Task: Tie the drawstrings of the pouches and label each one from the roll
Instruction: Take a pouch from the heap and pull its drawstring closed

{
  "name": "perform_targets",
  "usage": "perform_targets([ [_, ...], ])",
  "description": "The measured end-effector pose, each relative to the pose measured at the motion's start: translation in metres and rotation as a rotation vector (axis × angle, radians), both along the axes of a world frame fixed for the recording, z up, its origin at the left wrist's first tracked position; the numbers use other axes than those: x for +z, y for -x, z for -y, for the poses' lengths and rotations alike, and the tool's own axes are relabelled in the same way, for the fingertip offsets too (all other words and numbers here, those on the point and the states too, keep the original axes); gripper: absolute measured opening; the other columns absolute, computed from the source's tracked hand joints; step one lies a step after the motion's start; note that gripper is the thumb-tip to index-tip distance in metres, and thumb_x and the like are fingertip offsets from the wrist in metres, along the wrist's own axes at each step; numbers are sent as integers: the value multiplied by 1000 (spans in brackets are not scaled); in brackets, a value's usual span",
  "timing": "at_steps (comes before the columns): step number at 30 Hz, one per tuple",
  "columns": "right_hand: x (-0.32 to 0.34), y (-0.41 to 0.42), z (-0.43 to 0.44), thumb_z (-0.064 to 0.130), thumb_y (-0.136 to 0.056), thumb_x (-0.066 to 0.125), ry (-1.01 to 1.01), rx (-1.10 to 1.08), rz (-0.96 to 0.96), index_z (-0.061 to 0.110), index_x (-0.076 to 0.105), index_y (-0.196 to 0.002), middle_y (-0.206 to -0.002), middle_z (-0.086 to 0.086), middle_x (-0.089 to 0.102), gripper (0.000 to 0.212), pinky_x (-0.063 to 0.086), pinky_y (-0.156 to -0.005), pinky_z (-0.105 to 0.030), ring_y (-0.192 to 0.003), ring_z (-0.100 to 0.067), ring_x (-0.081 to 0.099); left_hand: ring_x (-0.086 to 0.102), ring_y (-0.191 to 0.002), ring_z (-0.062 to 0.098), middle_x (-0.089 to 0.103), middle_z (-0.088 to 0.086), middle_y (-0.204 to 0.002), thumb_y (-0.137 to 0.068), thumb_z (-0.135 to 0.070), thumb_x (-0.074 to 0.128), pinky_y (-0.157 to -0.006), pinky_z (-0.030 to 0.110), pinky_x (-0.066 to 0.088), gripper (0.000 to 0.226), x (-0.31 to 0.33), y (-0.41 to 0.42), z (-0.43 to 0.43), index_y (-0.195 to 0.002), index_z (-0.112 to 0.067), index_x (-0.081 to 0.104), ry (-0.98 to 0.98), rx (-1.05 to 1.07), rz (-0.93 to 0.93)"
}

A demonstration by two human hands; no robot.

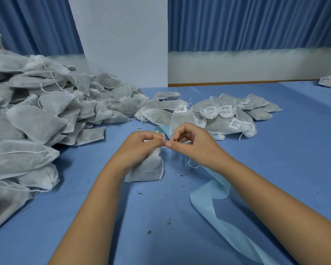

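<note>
A filled white pouch (148, 169) stands on the blue table (275, 150) in front of me. My left hand (141, 144) grips its gathered neck. My right hand (195, 142) pinches the thin white drawstring (164, 138) just beside the left fingertips, and a loop of string (192, 165) hangs under my right wrist. A pale blue label backing strip (216, 197) curls from behind my hands down to the lower right. The label roll itself is hidden.
A big heap of unlabelled pouches (36, 115) fills the left side of the table. Several pouches with barcode labels (218, 113) lie behind my hands. Another pouch (330, 81) sits at the far right edge. Small dark crumbs dot the table.
</note>
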State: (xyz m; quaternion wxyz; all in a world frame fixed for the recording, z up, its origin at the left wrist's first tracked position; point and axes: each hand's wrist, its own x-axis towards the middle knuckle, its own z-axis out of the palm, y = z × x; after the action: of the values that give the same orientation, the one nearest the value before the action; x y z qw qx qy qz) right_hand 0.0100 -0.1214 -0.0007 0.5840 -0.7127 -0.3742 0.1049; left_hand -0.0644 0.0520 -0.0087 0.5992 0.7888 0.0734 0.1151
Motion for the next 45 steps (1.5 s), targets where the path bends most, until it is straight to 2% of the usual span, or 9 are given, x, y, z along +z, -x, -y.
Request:
perform_targets([
  [3, -1, 2, -1, 8, -78, 79, -32, 3, -3, 15, 48, -79, -84, -9, 71, 32, 51, -79, -38, -76, -19, 60, 63, -80, -5, 71, -20, -84, -86, -21, 70, -73, 11, 43, 15, 2, 0, 1, -74, -26, 78, -25, 12, -23],
  [7, -2, -2, 0, -1, -81, 71, 20, -28, 57, 16, 55, -80, -78, 3, 65, 23, 48, -70, -22, -69, -8, 56, 48, -46, -8, 60, -24, -56, -86, -18, 71, -47, 2, 32, 25, 3, 2, 4, -63, -26, 75, -89, 39, -8],
  [11, -4, -1, -3, -4, -77, 62, 48, -80, 134, 23, 61, -79, -71, 13, 58, 28, 41, -62, -10, -63, 1, 51, 55, -64, -5, 68, -21, -74, -85, -16, 73, -57, 4, 38, 22, 4, 2, 7, -64, -22, 75, -87, 45, 38],
  [15, -9, -1, -3, 4, -74, 64, 75, -62, 200, 25, 61, -91, -72, 6, 61, 27, 39, -59, -8, -62, -1, 52, 60, -75, -5, 71, -21, -83, -85, -14, 73, -65, 4, 41, 23, 3, 1, 8, -65, -24, 74, -100, 59, 56],
  [24, -8, 0, -2, 6, -80, 67, 121, -117, 429, 25, 74, -96, -80, 17, 62, 26, 38, -66, -7, -78, -7, 57, 49, -51, -8, 65, -20, -73, -86, -10, 72, -49, 3, 34, 12, 8, 5, 10, -74, -10, 75, -203, 23, 33],
  [29, -9, 2, -1, 9, -80, 67, 159, -118, 557, 26, 74, -98, -83, 8, 63, 25, 36, -69, -9, -79, -10, 57, 54, -68, -10, 70, -5, -96, -84, -14, 74, -62, 3, 37, 15, 9, 7, 12, -69, -17, 73, -263, 27, 0],
  [34, -11, 1, 0, 16, -82, 69, 230, -153, 706, 21, 75, -93, -80, 11, 56, 14, 39, -75, -21, -81, -11, 50, 53, -67, -9, 71, 0, -95, -84, -13, 74, -63, 6, 38, 15, 10, 9, 14, -70, -18, 73, -302, 22, -5],
  [38, -10, 1, 0, 17, -80, 71, 198, -156, 570, 21, 76, -84, -78, 10, 59, 7, 34, -70, -10, -78, -7, 54, 50, -58, -10, 67, -5, -89, -84, -12, 74, -57, 5, 35, 6, 10, 9, 13, -79, -9, 76, -328, 34, 18],
  [45, -2, 1, 0, 9, -78, 69, 145, -100, 117, 27, 72, -65, -64, 15, 66, 22, 45, -60, -12, -60, 1, 54, 59, -81, -6, 66, -12, -88, -79, -11, 78, -75, 6, 41, 22, 9, 10, 14, -67, -28, 70, -401, 58, 67],
])
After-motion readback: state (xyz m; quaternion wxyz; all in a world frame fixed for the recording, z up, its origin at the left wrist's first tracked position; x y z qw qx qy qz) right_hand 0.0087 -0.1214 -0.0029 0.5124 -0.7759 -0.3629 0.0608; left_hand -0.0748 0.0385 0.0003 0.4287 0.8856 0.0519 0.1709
